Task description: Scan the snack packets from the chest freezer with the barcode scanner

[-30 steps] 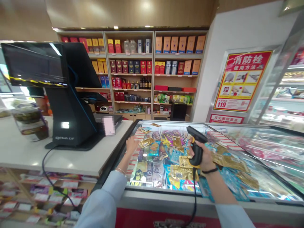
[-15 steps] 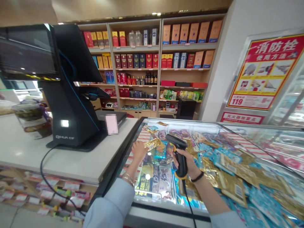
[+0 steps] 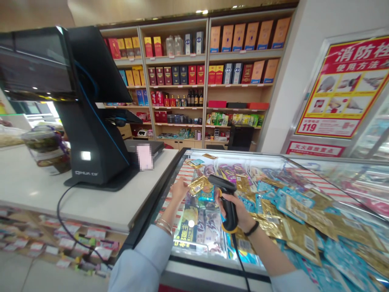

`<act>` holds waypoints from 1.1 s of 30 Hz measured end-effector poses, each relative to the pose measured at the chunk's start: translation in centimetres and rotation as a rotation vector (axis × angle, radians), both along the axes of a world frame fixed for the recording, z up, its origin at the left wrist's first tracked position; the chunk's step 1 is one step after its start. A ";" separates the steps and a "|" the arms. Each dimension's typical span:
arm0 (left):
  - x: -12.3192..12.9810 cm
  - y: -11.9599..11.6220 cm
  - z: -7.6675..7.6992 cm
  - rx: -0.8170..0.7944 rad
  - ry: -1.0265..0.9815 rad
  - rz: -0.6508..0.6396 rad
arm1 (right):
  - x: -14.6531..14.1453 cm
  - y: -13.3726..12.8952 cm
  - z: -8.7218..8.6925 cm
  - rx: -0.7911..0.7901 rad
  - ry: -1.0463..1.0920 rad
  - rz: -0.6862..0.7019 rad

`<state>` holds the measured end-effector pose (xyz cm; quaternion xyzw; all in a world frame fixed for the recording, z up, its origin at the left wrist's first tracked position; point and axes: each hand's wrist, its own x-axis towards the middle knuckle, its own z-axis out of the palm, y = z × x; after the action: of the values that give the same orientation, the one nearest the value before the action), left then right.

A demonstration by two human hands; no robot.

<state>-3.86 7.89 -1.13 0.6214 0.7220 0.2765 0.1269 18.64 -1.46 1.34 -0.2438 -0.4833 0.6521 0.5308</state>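
Observation:
My left hand [image 3: 180, 189] is over the freezer's glass edge, its fingers on a gold foil snack packet [image 3: 199, 185] that it seems to pinch by one end. My right hand [image 3: 236, 213] grips a black corded barcode scanner [image 3: 228, 205] with a yellow collar, its head tipped toward the packet and a short way from it. The scanner's black cable [image 3: 239, 257] hangs down past the freezer's front edge. Below both hands lie many colourful snack packets [image 3: 209, 227] in the freezer.
A black POS terminal [image 3: 91, 134] stands on the white counter [image 3: 60, 198] to my left, with a plastic tub [image 3: 45, 150] beyond it. Gold and blue packets [image 3: 304, 223] fill the freezer to the right. Shelves of boxed liquor [image 3: 197, 77] stand behind it.
The view has swung slightly and tilted. The scanner has moved left, closer to the gold packet, and the packet has risen with my left hand.

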 end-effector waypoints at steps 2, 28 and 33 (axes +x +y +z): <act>0.0 -0.1 -0.1 0.033 0.096 0.026 | 0.0 0.0 0.0 0.012 0.002 0.003; -3.2 0.6 2.0 0.528 -0.545 0.066 | -0.4 -2.8 2.7 0.145 -0.317 -0.134; -2.9 0.5 1.9 0.573 -0.554 0.061 | -0.6 -3.3 3.2 0.132 -0.407 -0.098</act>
<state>-6.74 8.43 0.75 0.5118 0.5723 0.6275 0.1298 18.03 -4.76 4.50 -0.3581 -0.6099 0.5297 0.4681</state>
